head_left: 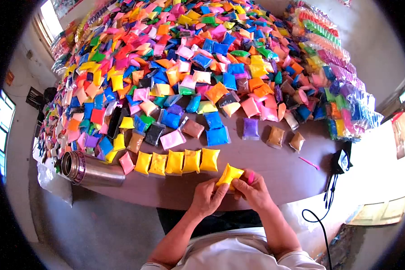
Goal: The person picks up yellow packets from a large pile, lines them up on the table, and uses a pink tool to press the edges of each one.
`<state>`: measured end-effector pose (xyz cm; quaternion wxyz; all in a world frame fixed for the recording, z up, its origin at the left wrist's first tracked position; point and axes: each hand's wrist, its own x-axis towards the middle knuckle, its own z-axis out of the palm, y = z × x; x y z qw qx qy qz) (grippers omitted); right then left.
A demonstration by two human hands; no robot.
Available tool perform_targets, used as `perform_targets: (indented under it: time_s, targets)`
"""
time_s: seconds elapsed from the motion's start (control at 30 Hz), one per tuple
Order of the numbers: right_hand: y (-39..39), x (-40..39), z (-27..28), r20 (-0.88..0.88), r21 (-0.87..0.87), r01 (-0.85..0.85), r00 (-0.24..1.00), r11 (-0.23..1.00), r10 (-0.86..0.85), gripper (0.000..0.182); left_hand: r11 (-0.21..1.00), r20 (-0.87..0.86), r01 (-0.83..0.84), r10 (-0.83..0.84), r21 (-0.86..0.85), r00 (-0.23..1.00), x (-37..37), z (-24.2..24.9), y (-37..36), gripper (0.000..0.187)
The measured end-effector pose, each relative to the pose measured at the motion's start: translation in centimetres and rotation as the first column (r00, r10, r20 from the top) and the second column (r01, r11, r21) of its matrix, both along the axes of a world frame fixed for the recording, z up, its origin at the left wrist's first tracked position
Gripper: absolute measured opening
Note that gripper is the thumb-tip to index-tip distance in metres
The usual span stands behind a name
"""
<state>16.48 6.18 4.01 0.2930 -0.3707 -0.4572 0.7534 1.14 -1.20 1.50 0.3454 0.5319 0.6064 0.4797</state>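
Note:
A small yellow packet (pixel 230 174), glossy and pillow-shaped, is held between my two hands over the table's front edge. My left hand (pixel 207 196) grips its lower left side, thumb on top. On the right side, my right hand (pixel 254 191) pinches it with the thumb, and a pink band (pixel 251 177) shows at one finger. To the left of my hands, several similar yellow packets (pixel 175 161) lie side by side in a row. A salmon-pink packet (pixel 127 163) sits at that row's left end.
A huge heap of colourful packets (pixel 184 51) covers the back of the table (pixel 265 157). An open steel flask (pixel 94 168) lies on its side at left. Brown packets (pixel 275 137), a pink stick (pixel 308 163) and a black device with cables (pixel 341 161) are at right.

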Motion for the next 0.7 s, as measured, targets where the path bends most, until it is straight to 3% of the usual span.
perform_targets:
  time_s: [0.03, 0.07, 0.1, 0.17, 0.3, 0.37, 0.4, 0.47, 0.5, 0.53, 0.57, 0.6, 0.67, 0.7]
  targets:
    - [0.2, 0.6, -1.1, 0.078, 0.138, -0.031, 0.997, 0.99, 0.02, 0.018, 1.0, -0.119, 0.005, -0.003, 0.016, 0.993, 0.0, -0.2, 0.2, 0.034]
    - [0.3, 1.1, -1.7, 0.159, 0.27, -0.071, 0.987, 0.96, 0.028, 0.021, 1.0, -0.122, 0.006, -0.004, 0.013, 0.993, 0.1, -0.4, 0.2, 0.034]
    - [0.5, 1.4, -0.9, 0.157, 0.267, -0.069, 0.987, 0.961, 0.028, 0.021, 1.0, -0.091, -0.004, 0.004, -0.006, 0.996, 0.1, -0.6, 0.2, 0.034]
    - [0.8, 1.7, 1.5, 0.08, 0.015, -0.03, 0.996, 0.999, 0.029, 0.018, 0.999, -0.064, -0.016, 0.014, -0.029, 0.998, 0.3, -0.7, 0.2, 0.034]
    - [1.3, 3.2, 0.6, 0.024, -0.051, 0.058, 0.998, 0.997, -0.057, 0.015, 0.999, -0.09, -0.054, 0.053, -0.001, 0.995, 0.8, -0.3, -0.1, 0.035]
    - [1.3, 4.4, 0.2, 0.059, 0.024, -0.101, 0.993, 0.995, 0.099, 0.015, 0.997, -0.088, -0.067, 0.064, -0.028, 0.994, 1.2, 0.0, -0.9, 0.035]
    - [1.2, 4.6, -0.1, 0.061, 0.017, -0.099, 0.993, 0.995, 0.098, 0.015, 0.993, -0.03, -0.053, 0.05, -0.11, 0.998, 1.4, 0.0, -1.5, 0.036]
    - [0.7, 5.1, -0.5, 0.279, 0.304, -0.185, 0.955, 0.935, 0.098, 0.018, 0.979, 0.034, -0.03, 0.038, -0.199, 0.999, 1.8, -0.1, -2.9, 0.036]
    - [0.8, 5.2, 0.0, 0.283, 0.297, -0.186, 0.954, 0.937, 0.1, 0.018, 0.962, 0.163, -0.022, 0.069, -0.271, 0.984, 2.0, -0.1, -3.6, 0.037]
    - [1.1, 5.2, 0.9, 0.421, 0.379, -0.355, 0.888, 0.854, 0.182, 0.02, 0.94, 0.285, -0.007, 0.11, -0.34, 0.952, 2.2, 0.0, -4.0, 0.038]
    - [1.1, 5.2, 1.6, 0.557, 0.428, -0.519, 0.796, 0.74, 0.237, 0.023, 0.939, 0.286, -0.008, 0.113, -0.345, 0.951, 2.3, 0.4, -4.3, 0.038]
    - [0.8, 5.1, 1.6, 0.556, 0.422, -0.522, 0.795, 0.741, 0.243, 0.023, 0.937, 0.343, -0.004, 0.131, -0.348, 0.93, 2.5, 0.9, -4.5, 0.039]
    - [0.1, 4.9, 1.7, 0.56, 0.574, -0.465, 0.824, 0.675, 0.091, 0.016, 0.934, 0.4, -0.005, 0.157, -0.356, 0.903, 2.6, 1.0, -5.0, 0.039]
    - [0.0, 5.0, 2.1, 0.561, 0.57, -0.469, 0.822, 0.674, 0.097, 0.016, 0.908, 0.514, 0.075, 0.164, -0.412, 0.842, 2.7, 1.0, -5.1, 0.04]
